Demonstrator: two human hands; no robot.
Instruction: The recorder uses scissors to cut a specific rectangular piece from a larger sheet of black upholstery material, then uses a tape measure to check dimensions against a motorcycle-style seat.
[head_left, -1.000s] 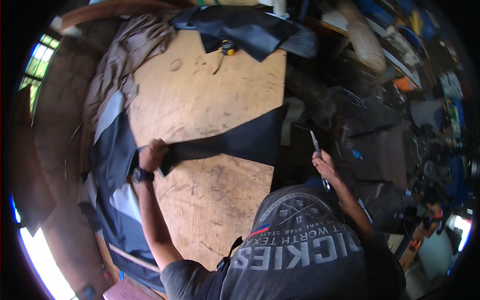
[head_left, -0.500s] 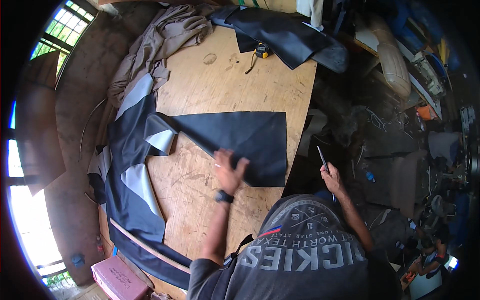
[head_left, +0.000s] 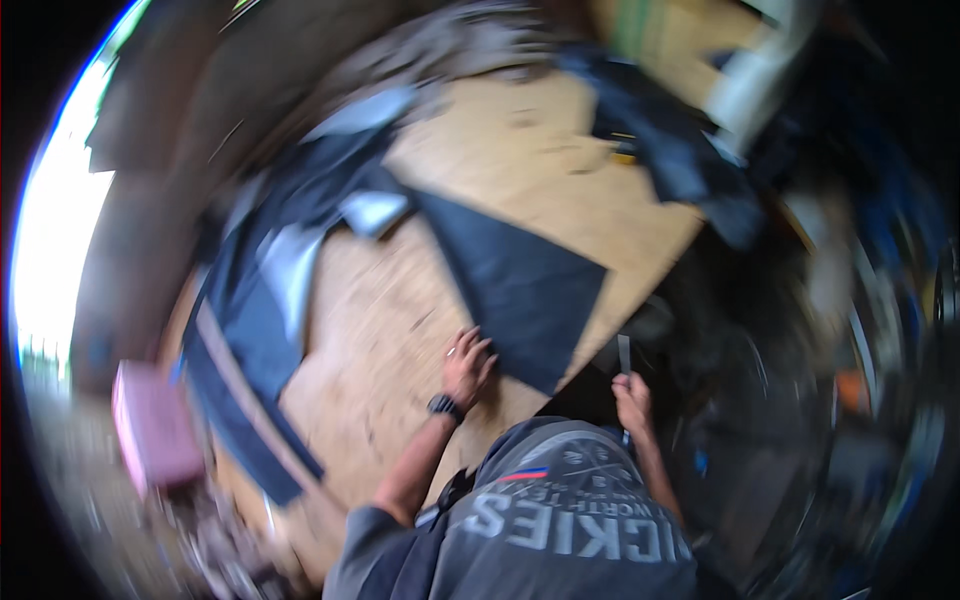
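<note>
A dark fabric piece (head_left: 510, 280) lies spread flat on the plywood table (head_left: 400, 340). My left hand (head_left: 466, 364) rests with fingers apart on the table, touching the near edge of that fabric; a black watch sits on the wrist. My right hand (head_left: 630, 392) is off the table's right edge and grips a thin grey metal tool (head_left: 624, 352) that points upward. The whole picture is blurred by head motion.
More dark and pale fabric (head_left: 270, 300) hangs over the table's left side. Another dark cloth heap (head_left: 670, 150) lies at the far right corner. A pink box (head_left: 155, 425) stands on the floor at the left. Cluttered dark area to the right.
The view has swung and blurred. My left hand slid back to the fabric's near edge. The right hand still holds the tool beside the table.
</note>
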